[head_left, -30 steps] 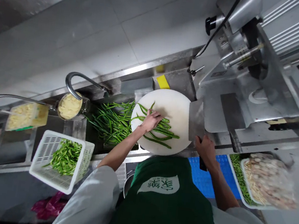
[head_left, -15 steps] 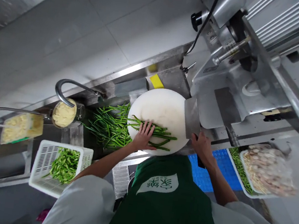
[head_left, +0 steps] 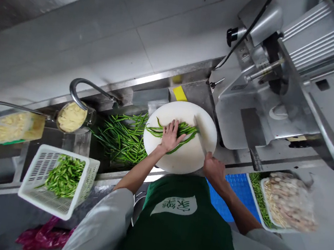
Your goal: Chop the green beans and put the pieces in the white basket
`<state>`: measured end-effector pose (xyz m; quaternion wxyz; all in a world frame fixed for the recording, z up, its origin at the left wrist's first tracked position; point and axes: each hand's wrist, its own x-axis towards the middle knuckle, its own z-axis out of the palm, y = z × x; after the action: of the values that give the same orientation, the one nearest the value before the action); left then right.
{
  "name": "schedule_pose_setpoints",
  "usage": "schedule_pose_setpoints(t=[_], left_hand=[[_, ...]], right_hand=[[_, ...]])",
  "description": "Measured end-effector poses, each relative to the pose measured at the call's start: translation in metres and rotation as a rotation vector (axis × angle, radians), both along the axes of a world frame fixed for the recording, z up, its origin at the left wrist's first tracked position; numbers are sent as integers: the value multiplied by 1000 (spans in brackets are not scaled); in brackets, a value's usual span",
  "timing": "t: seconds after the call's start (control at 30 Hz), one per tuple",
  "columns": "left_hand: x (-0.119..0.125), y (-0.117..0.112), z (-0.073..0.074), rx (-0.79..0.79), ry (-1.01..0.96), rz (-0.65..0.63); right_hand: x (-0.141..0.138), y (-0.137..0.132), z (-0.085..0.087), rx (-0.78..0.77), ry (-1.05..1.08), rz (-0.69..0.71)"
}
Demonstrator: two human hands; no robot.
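A round white cutting board (head_left: 192, 153) lies on the steel counter in front of me. A bunch of long green beans (head_left: 184, 130) lies across its far half. My left hand (head_left: 171, 135) presses flat on the beans with fingers spread. My right hand (head_left: 214, 170) grips the handle of a cleaver (head_left: 200, 132), whose blade stands edge-down at the right end of the bunch. A larger heap of uncut green beans (head_left: 122, 135) lies left of the board.
A white plastic basket (head_left: 38, 165) with cut green pieces stands at lower left. A faucet (head_left: 81, 85) and tubs of pale food sit at left. A steel slicing machine (head_left: 269, 93) stands right. A blue crate (head_left: 235, 191) and a tray of food (head_left: 289, 198) are at lower right.
My right hand has swung the cleaver from flat at the board's right edge onto the board at the beans. My left hand has gathered the beans into a tighter bunch farther up the board.
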<state>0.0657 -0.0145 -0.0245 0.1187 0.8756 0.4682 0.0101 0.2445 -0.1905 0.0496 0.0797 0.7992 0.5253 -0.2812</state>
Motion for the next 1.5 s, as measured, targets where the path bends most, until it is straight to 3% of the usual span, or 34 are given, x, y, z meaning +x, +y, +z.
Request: schedule_pose_setpoints(t=[0.1, 0.27, 0.33, 0.43, 0.5, 0.67, 0.77, 0.87, 0.93, 0.97, 1.03, 1.1, 1.13, 1.2, 1.27, 1.33, 1.43, 1.5], left_hand=[[-11, -11, 1, 30, -9, 27], [-15, -36, -7, 15, 93, 15], [-15, -32, -9, 19, 104, -18], [-16, -5, -10, 28, 71, -82], [-17, 19, -8, -16, 70, -208], [-23, 60, 14, -356, 138, -783], [-34, 64, 32, -452, 140, -843], [-61, 46, 42, -312, 15, -832], [-79, 22, 38, -195, -114, -667], [-84, 7, 34, -158, -181, -490], [-79, -21, 20, -136, -307, -10], [-51, -43, 4, -160, -338, 406], [-31, -50, -3, -173, -311, 526], [9, -51, -15, -168, -234, 597], [34, -38, -20, -145, -184, 473], [34, -19, -19, -163, -162, 192], [1, 9, -10, -249, -129, -321], [-24, 21, -2, -290, -113, -545]], right_hand=[[-2, -1, 1, -14, 18, 64], [2, 3, -3, -29, -25, 25], [3, 5, -5, -19, -24, 29], [7, 5, -7, 2, -9, 31], [12, 4, -7, 8, -9, 22], [27, 2, -7, 11, -50, -34], [28, 1, -8, 10, -54, -42], [27, -1, -10, 21, -46, -40], [25, -3, -13, 37, -40, -42], [25, -3, -15, 41, -35, -46], [24, -4, -17, 35, -31, -58], [24, -3, -17, 27, -31, -67], [24, -2, -17, 24, -33, -71], [25, 2, -14, 19, -38, -78], [27, 4, -12, 10, -44, -88], [29, 5, -11, 10, -51, -92], [34, 4, -13, 31, -49, -82], [36, 3, -16, 51, -44, -80]])
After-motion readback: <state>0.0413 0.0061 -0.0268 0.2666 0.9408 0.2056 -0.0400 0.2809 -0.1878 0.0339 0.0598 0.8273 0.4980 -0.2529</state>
